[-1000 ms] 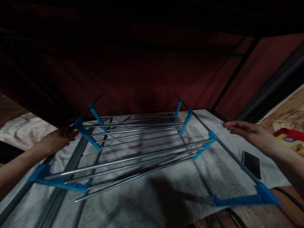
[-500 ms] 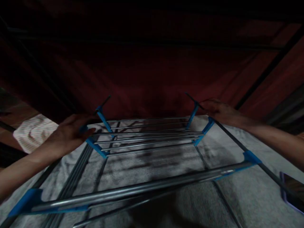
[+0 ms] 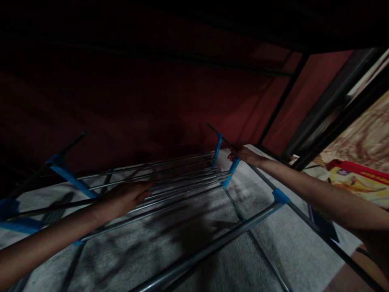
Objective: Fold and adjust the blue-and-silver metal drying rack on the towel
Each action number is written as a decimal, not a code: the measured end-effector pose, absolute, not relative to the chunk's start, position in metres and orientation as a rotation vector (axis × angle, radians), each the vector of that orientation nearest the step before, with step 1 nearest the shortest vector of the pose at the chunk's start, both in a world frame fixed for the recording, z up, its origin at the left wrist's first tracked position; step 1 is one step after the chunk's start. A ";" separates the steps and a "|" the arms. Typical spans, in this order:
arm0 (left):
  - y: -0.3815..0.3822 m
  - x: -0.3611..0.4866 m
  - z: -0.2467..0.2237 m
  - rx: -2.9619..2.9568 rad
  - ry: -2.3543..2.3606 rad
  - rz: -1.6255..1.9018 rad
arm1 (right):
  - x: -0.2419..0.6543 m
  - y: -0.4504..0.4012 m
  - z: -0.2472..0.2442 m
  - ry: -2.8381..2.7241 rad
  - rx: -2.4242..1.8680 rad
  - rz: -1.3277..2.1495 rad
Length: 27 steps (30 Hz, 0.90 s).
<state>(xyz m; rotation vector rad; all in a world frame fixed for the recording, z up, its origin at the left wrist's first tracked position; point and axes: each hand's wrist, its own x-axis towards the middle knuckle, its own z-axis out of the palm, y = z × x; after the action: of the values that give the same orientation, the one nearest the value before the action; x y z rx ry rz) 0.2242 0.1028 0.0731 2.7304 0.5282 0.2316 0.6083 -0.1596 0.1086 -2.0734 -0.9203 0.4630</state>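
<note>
A rack of metal rods (image 3: 194, 181) joined by blue plastic connectors (image 3: 281, 196) stands in front of me. My left hand (image 3: 129, 197) reaches over the rods of its middle tier, fingers pointing right and thumb apart; whether it touches a rod is unclear. My right hand (image 3: 246, 155) is closed around the dark side pole (image 3: 258, 172) at the right, just above a blue connector (image 3: 233, 166). Dim light and slight blur hide the fingertips. A nearer metal rod (image 3: 212, 245) crosses the foreground.
A grey-white cloth (image 3: 194, 227) lies beneath the rack. Dark red fabric (image 3: 170, 101) on a black frame (image 3: 281, 97) rises behind. At the right are a phone-like dark flat object (image 3: 323, 223) and a red-and-yellow package (image 3: 358, 182).
The view has turned to the right. My left hand has left the left-hand connector and moved right over the rods. My right hand stays by its connector.
</note>
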 end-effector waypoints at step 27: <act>0.095 0.221 0.099 2.901 0.860 -0.181 | 0.601 -0.156 0.099 -0.660 -2.003 0.635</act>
<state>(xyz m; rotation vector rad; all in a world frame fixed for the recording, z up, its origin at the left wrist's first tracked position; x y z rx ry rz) 0.2215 0.0946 0.0989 2.9010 0.8598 -0.1805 0.6013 -0.1562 0.0994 -2.0034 -0.6596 0.6349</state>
